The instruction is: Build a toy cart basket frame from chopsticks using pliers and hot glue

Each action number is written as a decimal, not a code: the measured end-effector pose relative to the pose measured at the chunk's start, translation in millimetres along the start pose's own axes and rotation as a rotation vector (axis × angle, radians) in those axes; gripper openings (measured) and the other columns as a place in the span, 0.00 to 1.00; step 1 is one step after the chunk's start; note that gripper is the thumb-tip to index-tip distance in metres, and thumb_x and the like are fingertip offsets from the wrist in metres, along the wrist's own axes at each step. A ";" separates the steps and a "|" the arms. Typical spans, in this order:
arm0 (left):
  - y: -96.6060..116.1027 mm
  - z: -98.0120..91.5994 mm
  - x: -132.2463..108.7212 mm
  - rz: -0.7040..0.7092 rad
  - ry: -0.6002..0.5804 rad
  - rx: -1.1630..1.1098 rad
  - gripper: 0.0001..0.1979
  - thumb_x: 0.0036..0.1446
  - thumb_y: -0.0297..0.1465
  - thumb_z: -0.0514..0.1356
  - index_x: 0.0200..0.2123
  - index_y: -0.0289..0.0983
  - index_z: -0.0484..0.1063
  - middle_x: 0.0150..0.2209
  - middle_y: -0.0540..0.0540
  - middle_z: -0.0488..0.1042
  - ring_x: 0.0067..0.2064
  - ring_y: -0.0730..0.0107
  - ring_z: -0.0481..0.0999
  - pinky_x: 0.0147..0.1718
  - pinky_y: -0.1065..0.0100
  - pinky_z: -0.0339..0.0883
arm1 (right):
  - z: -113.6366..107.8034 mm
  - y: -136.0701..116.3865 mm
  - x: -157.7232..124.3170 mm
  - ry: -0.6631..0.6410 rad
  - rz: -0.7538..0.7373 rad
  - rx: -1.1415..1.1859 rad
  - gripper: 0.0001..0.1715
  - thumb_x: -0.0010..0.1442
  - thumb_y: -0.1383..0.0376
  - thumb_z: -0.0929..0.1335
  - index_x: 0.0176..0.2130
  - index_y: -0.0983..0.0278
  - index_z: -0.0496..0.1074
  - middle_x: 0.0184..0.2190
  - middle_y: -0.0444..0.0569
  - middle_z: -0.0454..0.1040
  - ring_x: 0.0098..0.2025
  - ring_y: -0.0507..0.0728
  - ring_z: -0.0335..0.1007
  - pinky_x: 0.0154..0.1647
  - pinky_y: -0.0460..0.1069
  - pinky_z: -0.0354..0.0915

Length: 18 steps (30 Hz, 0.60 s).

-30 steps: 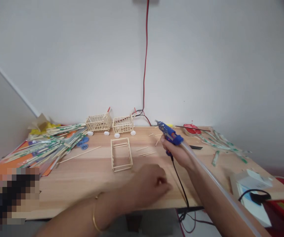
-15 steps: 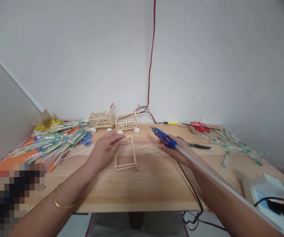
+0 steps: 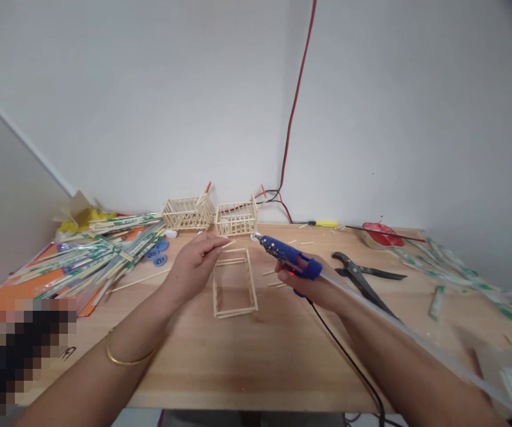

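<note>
My left hand (image 3: 197,264) pinches a short wooden stick (image 3: 229,244) between thumb and fingers, at the far left corner of a rectangular stick frame (image 3: 253,290) lying on the wooden table (image 3: 184,367). My right hand (image 3: 311,281) is wrapped round a blue glue gun (image 3: 285,256), whose metal tip points left, above and right of the frame's far end. A long clear glue stick runs out of the gun's back over my right forearm. Two small stick carts (image 3: 187,213) (image 3: 237,219) stand behind the frame near the wall.
Wrapped stick bundles (image 3: 117,255) and blue wheels (image 3: 160,260) lie at the left. Black pliers (image 3: 362,281), a red container (image 3: 382,235) and green-white wrappers (image 3: 473,279) are at the right. The gun's black cord (image 3: 349,356) hangs over the front edge.
The glue gun has moved left, its tip closer to the stick in my left hand. The view has shifted, and more of the pliers shows.
</note>
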<state>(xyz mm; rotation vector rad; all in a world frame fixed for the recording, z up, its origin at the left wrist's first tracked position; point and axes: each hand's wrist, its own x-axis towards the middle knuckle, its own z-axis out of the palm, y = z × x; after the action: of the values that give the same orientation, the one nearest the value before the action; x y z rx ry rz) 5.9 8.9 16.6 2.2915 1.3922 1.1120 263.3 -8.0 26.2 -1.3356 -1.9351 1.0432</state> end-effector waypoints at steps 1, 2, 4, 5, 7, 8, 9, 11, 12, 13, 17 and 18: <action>-1.5 1.3 -1.4 0.029 0.017 0.027 0.13 0.61 0.30 0.52 0.43 0.39 0.74 0.34 0.45 0.74 0.38 0.67 0.71 0.38 0.66 0.65 | 1.5 2.5 1.6 0.015 -0.041 -0.030 0.12 0.53 0.56 0.67 0.34 0.62 0.71 0.26 0.45 0.72 0.26 0.52 0.67 0.27 0.46 0.63; -2.4 3.1 -2.6 0.059 0.037 0.057 0.12 0.60 0.30 0.52 0.42 0.38 0.75 0.34 0.45 0.74 0.39 0.67 0.71 0.38 0.65 0.64 | 2.8 5.7 2.9 0.044 -0.083 -0.066 0.11 0.52 0.57 0.68 0.33 0.62 0.71 0.28 0.45 0.72 0.28 0.53 0.68 0.30 0.47 0.63; -2.0 8.3 -4.0 0.120 0.061 0.127 0.11 0.60 0.29 0.53 0.39 0.38 0.75 0.35 0.45 0.74 0.39 0.65 0.69 0.39 0.63 0.62 | 4.3 12.6 4.9 0.102 -0.151 -0.140 0.10 0.51 0.58 0.68 0.31 0.62 0.71 0.29 0.46 0.72 0.31 0.54 0.69 0.32 0.47 0.64; -0.8 11.4 -4.1 0.143 0.059 0.170 0.10 0.60 0.29 0.53 0.38 0.37 0.75 0.35 0.44 0.75 0.39 0.65 0.69 0.40 0.62 0.62 | 4.6 15.8 5.5 0.119 -0.168 -0.167 0.09 0.51 0.58 0.68 0.31 0.62 0.71 0.29 0.46 0.72 0.31 0.54 0.69 0.32 0.47 0.63; 2.4 18.2 -3.4 0.173 0.031 0.261 0.10 0.60 0.29 0.53 0.36 0.37 0.75 0.35 0.44 0.75 0.38 0.63 0.68 0.39 0.61 0.60 | 4.6 20.7 5.7 0.131 -0.176 -0.187 0.09 0.51 0.59 0.68 0.31 0.62 0.71 0.29 0.46 0.72 0.30 0.53 0.69 0.31 0.47 0.63; 3.9 21.5 -2.8 0.177 0.009 0.303 0.10 0.60 0.29 0.53 0.35 0.37 0.75 0.35 0.44 0.76 0.37 0.63 0.68 0.38 0.61 0.60 | 4.3 22.2 5.6 0.127 -0.173 -0.184 0.08 0.52 0.59 0.68 0.31 0.62 0.71 0.29 0.46 0.72 0.30 0.53 0.69 0.31 0.46 0.63; 5.1 24.7 -2.2 0.176 -0.013 0.337 0.10 0.60 0.29 0.53 0.35 0.38 0.75 0.35 0.44 0.76 0.37 0.63 0.68 0.38 0.60 0.59 | 4.0 23.3 5.3 0.118 -0.167 -0.178 0.08 0.52 0.59 0.68 0.31 0.62 0.71 0.29 0.46 0.72 0.30 0.53 0.69 0.30 0.46 0.63; 6.2 29.9 -1.3 0.156 -0.047 0.375 0.10 0.60 0.29 0.52 0.34 0.38 0.75 0.34 0.45 0.76 0.36 0.63 0.69 0.37 0.60 0.59 | 3.2 24.5 4.8 0.103 -0.152 -0.168 0.09 0.52 0.59 0.68 0.32 0.62 0.71 0.29 0.46 0.72 0.30 0.53 0.69 0.30 0.46 0.63; 6.1 31.7 -1.0 0.142 -0.057 0.383 0.11 0.60 0.29 0.52 0.34 0.37 0.75 0.34 0.45 0.76 0.36 0.63 0.69 0.37 0.60 0.59 | 2.9 24.9 4.7 0.100 -0.144 -0.164 0.09 0.52 0.59 0.68 0.32 0.62 0.71 0.29 0.46 0.72 0.29 0.53 0.69 0.30 0.46 0.63; 5.7 32.9 -0.8 0.126 -0.062 0.387 0.11 0.60 0.29 0.52 0.34 0.37 0.75 0.34 0.45 0.76 0.36 0.63 0.69 0.38 0.60 0.59 | 2.7 25.4 4.7 0.097 -0.137 -0.161 0.09 0.52 0.59 0.68 0.32 0.62 0.71 0.29 0.45 0.73 0.30 0.53 0.69 0.30 0.46 0.63; 3.5 32.6 0.1 0.073 -0.055 0.370 0.10 0.60 0.29 0.53 0.35 0.38 0.75 0.34 0.45 0.76 0.37 0.63 0.70 0.38 0.60 0.59 | 3.2 28.9 5.4 0.094 -0.125 -0.132 0.09 0.51 0.59 0.68 0.32 0.62 0.71 0.29 0.46 0.74 0.31 0.54 0.70 0.31 0.46 0.63; 3.1 31.9 0.4 0.070 -0.056 0.361 0.10 0.60 0.29 0.53 0.35 0.38 0.75 0.34 0.45 0.77 0.37 0.63 0.70 0.38 0.60 0.60 | 3.6 29.8 5.5 0.092 -0.125 -0.120 0.09 0.51 0.59 0.68 0.32 0.62 0.71 0.29 0.46 0.74 0.31 0.54 0.70 0.31 0.46 0.63</action>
<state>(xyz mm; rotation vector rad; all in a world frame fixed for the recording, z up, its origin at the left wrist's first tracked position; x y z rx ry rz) 30.7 13.3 -3.3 2.6118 1.6128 0.8629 273.5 2.1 -0.8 -1.2848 -2.0104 0.8031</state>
